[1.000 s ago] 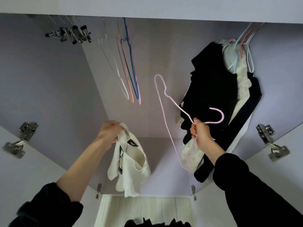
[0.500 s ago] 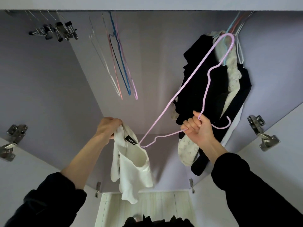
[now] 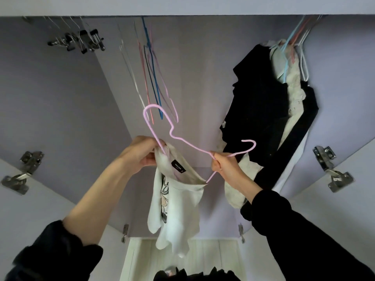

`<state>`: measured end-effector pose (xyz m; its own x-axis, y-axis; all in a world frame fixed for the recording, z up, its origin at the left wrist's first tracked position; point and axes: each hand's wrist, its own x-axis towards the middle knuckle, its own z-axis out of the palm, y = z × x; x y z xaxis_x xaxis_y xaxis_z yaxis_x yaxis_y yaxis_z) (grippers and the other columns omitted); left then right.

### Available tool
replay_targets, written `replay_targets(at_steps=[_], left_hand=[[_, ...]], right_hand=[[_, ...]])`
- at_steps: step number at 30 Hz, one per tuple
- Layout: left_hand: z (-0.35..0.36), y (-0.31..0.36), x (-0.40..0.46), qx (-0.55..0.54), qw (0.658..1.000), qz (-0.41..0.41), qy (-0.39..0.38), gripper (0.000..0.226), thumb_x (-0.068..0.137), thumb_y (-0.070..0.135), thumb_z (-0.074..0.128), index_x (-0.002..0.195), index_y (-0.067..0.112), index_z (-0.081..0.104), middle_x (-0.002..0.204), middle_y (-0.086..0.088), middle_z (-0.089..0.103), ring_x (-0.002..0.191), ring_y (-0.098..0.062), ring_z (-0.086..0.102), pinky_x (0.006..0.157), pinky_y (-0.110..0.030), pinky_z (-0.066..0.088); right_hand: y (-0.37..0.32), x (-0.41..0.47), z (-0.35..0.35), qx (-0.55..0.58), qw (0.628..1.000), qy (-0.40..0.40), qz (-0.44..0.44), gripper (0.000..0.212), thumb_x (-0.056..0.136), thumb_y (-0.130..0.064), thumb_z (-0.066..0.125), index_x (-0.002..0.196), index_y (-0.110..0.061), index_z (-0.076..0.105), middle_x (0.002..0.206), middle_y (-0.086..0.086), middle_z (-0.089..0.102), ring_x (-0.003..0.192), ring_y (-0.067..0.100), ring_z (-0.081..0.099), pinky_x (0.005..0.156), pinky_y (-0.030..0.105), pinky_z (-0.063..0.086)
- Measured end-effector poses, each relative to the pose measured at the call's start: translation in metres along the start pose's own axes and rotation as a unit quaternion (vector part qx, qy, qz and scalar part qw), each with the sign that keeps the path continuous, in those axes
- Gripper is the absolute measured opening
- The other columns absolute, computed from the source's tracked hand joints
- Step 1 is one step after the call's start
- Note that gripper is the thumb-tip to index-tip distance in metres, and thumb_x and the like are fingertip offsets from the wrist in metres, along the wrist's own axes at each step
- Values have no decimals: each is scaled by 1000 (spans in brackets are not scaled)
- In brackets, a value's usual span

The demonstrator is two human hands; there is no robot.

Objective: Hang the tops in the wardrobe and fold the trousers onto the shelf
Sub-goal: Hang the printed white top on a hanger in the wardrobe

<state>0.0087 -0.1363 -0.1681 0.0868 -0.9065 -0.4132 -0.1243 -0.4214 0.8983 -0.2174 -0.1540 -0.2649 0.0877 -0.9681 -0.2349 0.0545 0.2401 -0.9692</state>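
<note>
A white top (image 3: 174,209) with a printed front hangs in front of the open wardrobe. My left hand (image 3: 140,152) grips its collar at the left shoulder. My right hand (image 3: 225,166) pinches a pink wire hanger (image 3: 182,138) near its hook end. One arm of the hanger runs down into the neck opening of the top, and the far end sticks out at the collar's right side. Black and cream tops (image 3: 269,122) hang on the rail at the right.
Several empty wire hangers (image 3: 150,82) hang at the middle of the rail, and clip hangers (image 3: 81,40) at the left. Door hinges (image 3: 330,169) stand on both open doors. A dark garment (image 3: 192,274) lies at the bottom edge on a pale surface.
My right hand swung the pink hanger down from the right and slid it into the top's neck. My left hand stayed on the collar, lifting it slightly.
</note>
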Motion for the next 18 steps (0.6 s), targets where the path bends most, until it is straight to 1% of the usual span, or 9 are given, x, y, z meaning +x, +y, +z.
replay_targets(at_steps=[2,5,7,9,11,12,15,16,18], left_hand=[[-11,6,-2,-10,1000,1,-12,13,87,-2,54,85,3,66,72,-7,71,63,-17,69,57,-26,57],[-27,8,-2,-17,1000,-8,-6,15,88,-2,53,96,0,66,88,-11,70,67,-16,69,59,-25,58],[-27,7,-4,-45,999,-11,0,14,88,-3,52,91,1,65,85,-10,69,64,-14,69,58,-24,58],[-21,8,-7,-90,996,-11,0,17,88,-4,50,83,3,64,72,-6,70,59,-13,68,56,-24,57],[-18,11,-9,-119,993,-10,1,18,89,-4,50,81,4,64,67,-5,69,58,-14,68,55,-24,57],[-17,12,-9,-119,993,-8,-1,18,89,-3,50,81,4,65,67,-6,69,59,-14,68,55,-24,57],[-14,13,-11,-110,994,-5,-17,18,89,-2,51,79,4,64,66,-6,68,59,-15,68,53,-24,56],[-11,13,-12,-112,993,-4,-23,18,89,-2,51,78,4,63,65,-6,68,58,-15,68,53,-25,56],[-8,15,-14,-124,992,-1,-29,19,89,-2,50,77,4,63,64,-5,67,58,-15,67,54,-25,56]], right_hand=[[-2,2,1,-45,999,3,-16,58,95,-8,44,40,-23,34,41,-7,27,44,11,25,56,22,28],[-10,7,0,-94,995,21,-36,53,95,-12,47,45,-16,32,39,-9,30,41,8,29,55,22,29],[-14,11,0,-124,991,24,-45,53,95,-14,48,43,-15,35,38,-9,34,44,11,33,58,24,32],[-16,13,4,-124,991,18,-36,54,95,-17,50,42,-14,40,38,-7,40,50,15,39,68,28,39],[-13,12,8,-80,997,2,-19,54,96,-20,51,42,-16,46,40,-7,44,54,14,43,80,32,41],[-12,12,11,-34,999,-8,-6,51,96,-21,51,45,-16,48,40,-7,43,53,13,42,81,33,40],[-17,11,23,193,979,-35,46,42,98,-15,46,56,-15,47,41,-6,34,41,8,33,75,27,36],[-19,12,26,227,972,-41,46,42,99,-14,43,58,-15,45,41,-6,33,39,8,32,73,26,35],[-17,11,29,208,976,-48,36,44,100,-14,42,56,-14,44,42,-6,33,40,8,34,75,27,37]])
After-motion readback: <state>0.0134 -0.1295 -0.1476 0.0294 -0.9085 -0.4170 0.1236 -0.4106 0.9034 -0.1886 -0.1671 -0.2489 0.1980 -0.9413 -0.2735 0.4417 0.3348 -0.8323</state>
